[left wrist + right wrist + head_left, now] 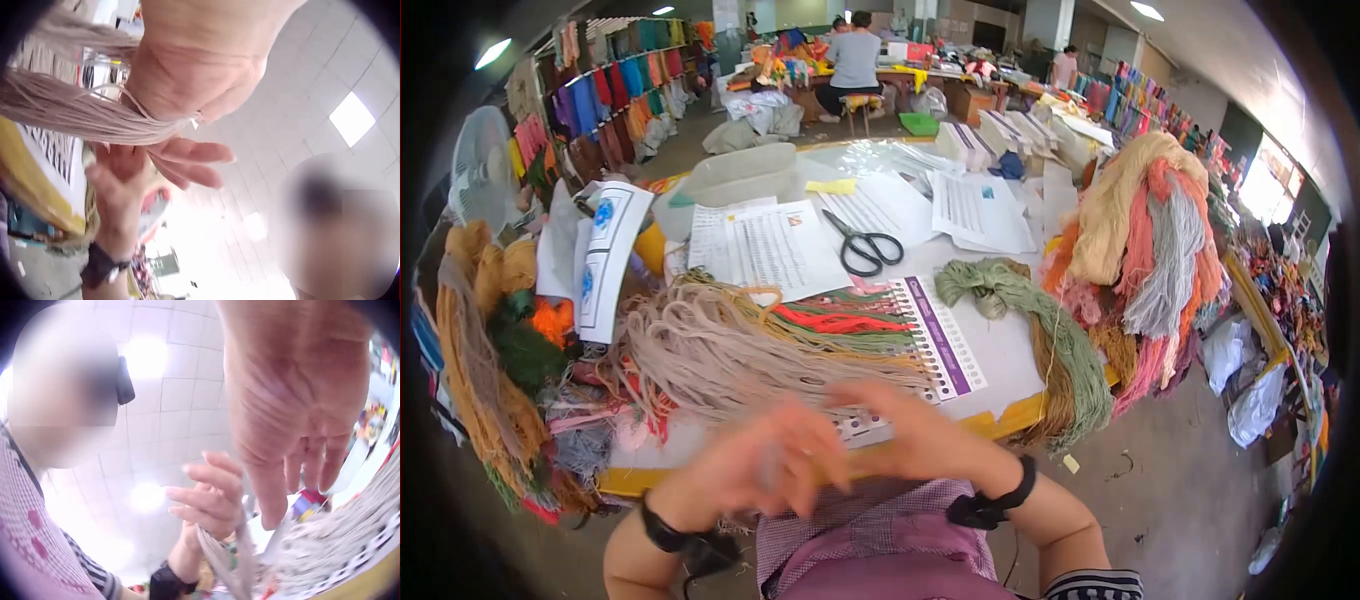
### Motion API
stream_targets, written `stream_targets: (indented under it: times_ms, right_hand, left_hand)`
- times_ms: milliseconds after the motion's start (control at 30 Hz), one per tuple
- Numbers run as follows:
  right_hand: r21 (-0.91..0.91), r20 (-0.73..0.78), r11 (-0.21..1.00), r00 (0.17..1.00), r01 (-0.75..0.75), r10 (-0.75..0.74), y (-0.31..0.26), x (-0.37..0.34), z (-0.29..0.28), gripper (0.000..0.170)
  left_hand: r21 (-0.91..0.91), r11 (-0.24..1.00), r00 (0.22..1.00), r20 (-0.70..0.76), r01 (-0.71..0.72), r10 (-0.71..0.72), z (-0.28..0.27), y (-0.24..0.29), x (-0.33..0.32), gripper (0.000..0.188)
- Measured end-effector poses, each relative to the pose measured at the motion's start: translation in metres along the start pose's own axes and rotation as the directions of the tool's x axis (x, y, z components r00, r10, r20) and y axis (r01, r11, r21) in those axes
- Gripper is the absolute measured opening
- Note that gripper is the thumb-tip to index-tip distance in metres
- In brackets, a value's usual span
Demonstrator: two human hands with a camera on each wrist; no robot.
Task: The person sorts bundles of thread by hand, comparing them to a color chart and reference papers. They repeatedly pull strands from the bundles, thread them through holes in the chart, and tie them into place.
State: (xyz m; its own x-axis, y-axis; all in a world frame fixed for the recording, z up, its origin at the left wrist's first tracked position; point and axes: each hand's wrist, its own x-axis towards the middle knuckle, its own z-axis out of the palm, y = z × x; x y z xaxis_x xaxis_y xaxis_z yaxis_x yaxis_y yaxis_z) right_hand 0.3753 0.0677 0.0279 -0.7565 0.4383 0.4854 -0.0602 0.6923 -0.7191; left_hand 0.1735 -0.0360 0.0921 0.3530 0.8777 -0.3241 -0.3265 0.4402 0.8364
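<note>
My left hand [775, 455] is over the table's near edge, blurred. In the left wrist view a bundle of beige-grey yarn [94, 115] runs into its grip, and two fingers [194, 164] stick out past the strands. My right hand [915, 430] hovers beside it, fingers extended and nothing held in them; its palm [300, 387] fills the top of the right wrist view. Beneath both hands lie long beige-grey strands [690, 345], with red and green ones [830, 320] leading to a punched thread card [945, 340] with a purple stripe.
Black scissors [865, 245] rest on printed sheets [765, 250]. A green skein [1070, 350] hangs over the table's yellow edge [1010, 418], beside peach and grey skeins [1165, 240] at right. More skeins [485, 340] are piled at left. A plastic tub [740, 172] stands farther back.
</note>
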Motion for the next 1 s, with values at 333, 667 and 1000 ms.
stream_targets:
  times_ms: [333, 667, 1000]
  right_hand:
    - [0.409, 0.66, 0.721, 0.727, -0.559, 0.189, -0.041, 0.03, 0.009, 0.02]
    - [0.776, 0.599, 0.172, 0.794, -0.607, 0.101, -0.052, 0.064, 0.107, 0.095]
    - [0.431, 0.561, 0.756, 0.803, -0.492, 0.203, -0.014, 0.086, 0.102, 0.054]
  left_hand:
    - [0.378, 0.925, 0.968, 0.218, 0.036, -0.127, -0.021, -0.043, -0.046, 0.048]
    - [0.851, 0.169, 0.449, 0.085, -0.497, 0.89, -0.021, -0.012, -0.096, 0.05]
    - [0.622, 0.653, 0.436, -0.489, -0.433, 0.755, -0.106, -0.007, -0.15, 0.017]
